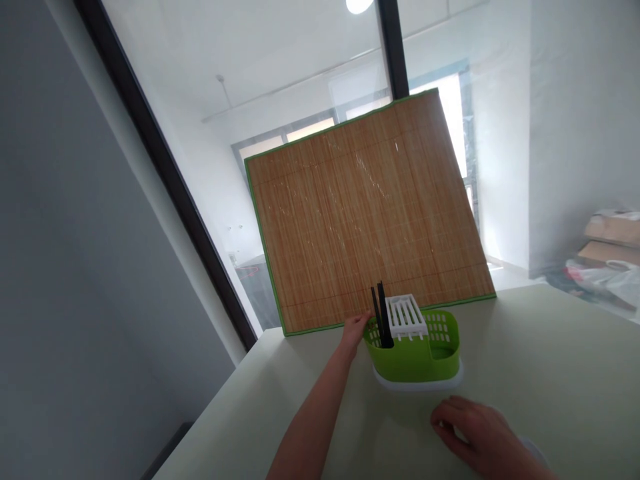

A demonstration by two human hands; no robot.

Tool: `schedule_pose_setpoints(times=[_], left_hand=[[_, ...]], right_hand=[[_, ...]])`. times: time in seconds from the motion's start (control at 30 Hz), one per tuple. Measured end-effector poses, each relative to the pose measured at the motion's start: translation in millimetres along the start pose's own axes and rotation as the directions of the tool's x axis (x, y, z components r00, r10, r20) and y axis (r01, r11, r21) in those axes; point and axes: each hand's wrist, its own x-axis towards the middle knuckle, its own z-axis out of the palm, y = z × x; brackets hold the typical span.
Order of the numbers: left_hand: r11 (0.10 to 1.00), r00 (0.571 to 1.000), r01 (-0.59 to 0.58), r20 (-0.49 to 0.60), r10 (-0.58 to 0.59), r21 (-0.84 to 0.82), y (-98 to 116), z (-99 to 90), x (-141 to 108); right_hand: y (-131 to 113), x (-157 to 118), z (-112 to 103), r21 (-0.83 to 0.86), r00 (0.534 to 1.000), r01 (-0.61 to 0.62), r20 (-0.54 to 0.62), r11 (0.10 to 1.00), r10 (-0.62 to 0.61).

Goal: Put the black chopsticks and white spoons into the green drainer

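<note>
1. Your left hand [356, 329] touches the left rim of the caddy [413, 353]; I can't tell if it grips. The caddy sits mid-table, before the mat [365, 213].
2. Steady the rim; avoid the sticks [381, 313].
3. Your right hand [475, 433] lies flat, empty, on the table [550, 373].
4. The table edge is near on the left; there's room to the right.

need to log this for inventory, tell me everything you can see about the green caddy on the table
The green caddy looks like glossy plastic, an oval tub on a white base tray, with slotted walls. A white slatted insert sits on top, and black sticks stand upright in its left compartment. It stands upright on the pale table, before a bamboo mat. The left hand touches its left rim.
</note>
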Motion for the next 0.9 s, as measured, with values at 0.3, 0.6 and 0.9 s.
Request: schedule_pose_setpoints(times=[0.3,0.6,0.9], left_hand=[[0.992,0.971,-0.084,-0.216,0.102,0.091,-5.6,-8.1,-20.2],[0.956,0.785,-0.265,-0.549,0.288,0.122,-13.4,-10.7,-100.6],[0.978,0.894,-0.21,-0.404,0.194,0.006,-19.5,12.4,-157.0]], right_hand=[[66.0,-10.6,-28.5,-0.063,0.972,-0.234,0.0,0.97,0.235],[54.6,-10.6,-25.2,-0.124,0.948,-0.295,0.081,0.947,0.306],[49.3,-6.3,-18.8,-0.139,0.982,-0.189,-0.051,0.972,0.184]])
